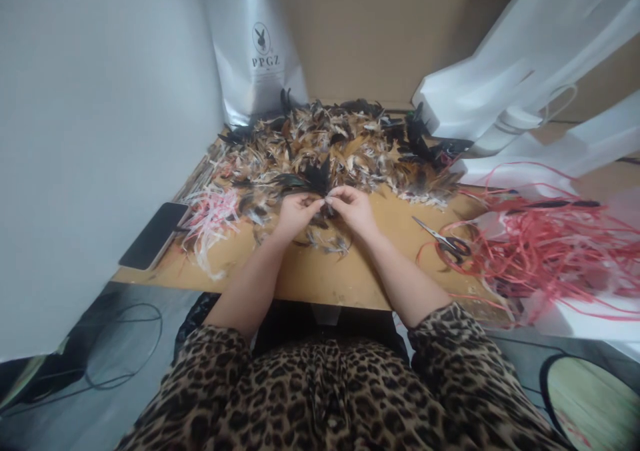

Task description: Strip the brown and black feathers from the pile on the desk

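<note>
My left hand (295,212) and my right hand (354,207) meet at the middle of a wooden table (320,274), fingertips pinched together. Between them they hold a small bunch of dark feathers (314,177) that fans up and away from the fingers. Just beyond lies a broad heap of brown, black and white feathers (330,144). A few loose feathers (327,243) rest on the table under my wrists.
Scissors (445,239) lie to the right of my right hand, beside a tangle of red string (545,244). Pink-white strips (213,214) and a black phone (154,234) sit on the left. A silver bag (257,51) stands behind, white bags (520,84) at right.
</note>
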`<state>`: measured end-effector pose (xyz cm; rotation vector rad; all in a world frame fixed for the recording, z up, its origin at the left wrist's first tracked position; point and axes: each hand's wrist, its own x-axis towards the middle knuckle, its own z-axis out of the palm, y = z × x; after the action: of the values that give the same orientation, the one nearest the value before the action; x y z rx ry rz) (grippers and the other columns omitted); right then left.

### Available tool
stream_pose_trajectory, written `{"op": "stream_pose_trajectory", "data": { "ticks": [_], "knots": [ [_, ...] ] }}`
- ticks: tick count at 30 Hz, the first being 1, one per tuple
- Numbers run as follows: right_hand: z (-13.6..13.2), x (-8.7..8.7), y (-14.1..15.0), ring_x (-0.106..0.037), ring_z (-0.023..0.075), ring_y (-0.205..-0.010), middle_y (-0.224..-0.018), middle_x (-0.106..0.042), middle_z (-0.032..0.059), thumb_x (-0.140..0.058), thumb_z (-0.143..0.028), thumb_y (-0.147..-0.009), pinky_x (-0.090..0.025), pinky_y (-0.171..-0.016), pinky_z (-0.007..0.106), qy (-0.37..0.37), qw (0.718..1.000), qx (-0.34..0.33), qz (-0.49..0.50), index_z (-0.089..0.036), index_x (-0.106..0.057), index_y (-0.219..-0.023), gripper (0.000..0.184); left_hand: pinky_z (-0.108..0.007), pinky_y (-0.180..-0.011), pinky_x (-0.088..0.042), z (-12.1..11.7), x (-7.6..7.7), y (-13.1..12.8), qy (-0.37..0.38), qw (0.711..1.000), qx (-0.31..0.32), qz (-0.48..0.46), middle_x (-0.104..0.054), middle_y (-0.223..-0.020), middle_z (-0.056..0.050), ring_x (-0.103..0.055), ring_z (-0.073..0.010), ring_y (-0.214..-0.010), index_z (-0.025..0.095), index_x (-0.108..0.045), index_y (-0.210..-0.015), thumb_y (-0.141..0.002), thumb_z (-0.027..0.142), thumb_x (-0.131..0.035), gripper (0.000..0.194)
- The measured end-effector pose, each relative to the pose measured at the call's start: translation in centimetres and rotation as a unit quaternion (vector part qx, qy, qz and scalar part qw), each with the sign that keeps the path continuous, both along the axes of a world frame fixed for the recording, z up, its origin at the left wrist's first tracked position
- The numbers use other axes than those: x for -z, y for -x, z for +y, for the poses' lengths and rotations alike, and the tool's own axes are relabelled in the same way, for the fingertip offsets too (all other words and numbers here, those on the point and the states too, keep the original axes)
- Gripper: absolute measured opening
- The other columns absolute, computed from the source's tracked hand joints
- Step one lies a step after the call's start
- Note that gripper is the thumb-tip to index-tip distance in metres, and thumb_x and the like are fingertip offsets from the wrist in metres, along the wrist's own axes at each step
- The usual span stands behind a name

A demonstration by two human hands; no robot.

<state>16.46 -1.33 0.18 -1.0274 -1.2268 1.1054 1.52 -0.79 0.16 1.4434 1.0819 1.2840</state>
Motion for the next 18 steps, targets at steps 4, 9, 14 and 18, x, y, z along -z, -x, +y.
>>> {"op": "stream_pose_trajectory", "data": {
  "ticks": [4,9,14,18],
  "knots": [
    [0.3,0.3,-0.4,-0.051,0.0098,-0.056,-0.062,-0.061,-0.0030,-0.075,-0.034,-0.059,-0.043,-0.059,0.025,0.026,0.999,-0.013,-0.017,-0.018,-0.060,-0.068,0.023,-0.021,-0.049,-0.038,-0.3,-0.2,0.2,-0.031,0.999,0.011,0.023,-0.059,-0.057,-0.001,-0.047,-0.0075,-0.050,0.014,-0.065,-0.065,-0.065,0.033,-0.072,0.021],
    [1.1,-0.1,-1.4,-0.046,0.0090,-0.053,-0.059,-0.055,-0.0043,-0.074,-0.036,-0.058,-0.038,-0.055,0.024,0.018,0.999,0.014,-0.030,-0.019,-0.054,-0.066,0.028,-0.021,-0.053,-0.041,-0.7,-0.7,-0.1,-0.013,0.999,0.034,0.015,-0.063,-0.066,-0.002,-0.051,-0.0079,-0.054,0.013,-0.068,-0.082,-0.065,0.032,-0.073,0.026],
    [3.0,-1.0,-6.5,-0.049,0.0107,-0.062,-0.069,-0.057,-0.0019,-0.066,-0.035,-0.065,-0.043,-0.064,0.025,-0.074,0.966,0.246,-0.016,-0.018,-0.054,-0.072,0.022,-0.021,-0.054,-0.040,-0.8,-0.8,-0.2,-0.006,0.999,0.018,0.026,-0.062,-0.067,-0.002,-0.050,-0.0077,-0.056,0.013,-0.070,-0.087,-0.066,0.032,-0.072,0.029],
    [3.7,-0.5,-11.5,-0.051,0.0119,-0.066,-0.072,-0.058,-0.0001,-0.057,-0.029,-0.071,-0.044,-0.070,0.026,-0.077,0.905,0.396,-0.134,-0.017,-0.054,-0.076,0.013,-0.020,-0.053,-0.038,-0.7,-0.6,-0.2,-0.008,0.999,0.014,0.041,-0.061,-0.066,-0.001,-0.049,-0.0077,-0.055,0.014,-0.070,-0.085,-0.067,0.032,-0.070,0.026]
  ]
}}
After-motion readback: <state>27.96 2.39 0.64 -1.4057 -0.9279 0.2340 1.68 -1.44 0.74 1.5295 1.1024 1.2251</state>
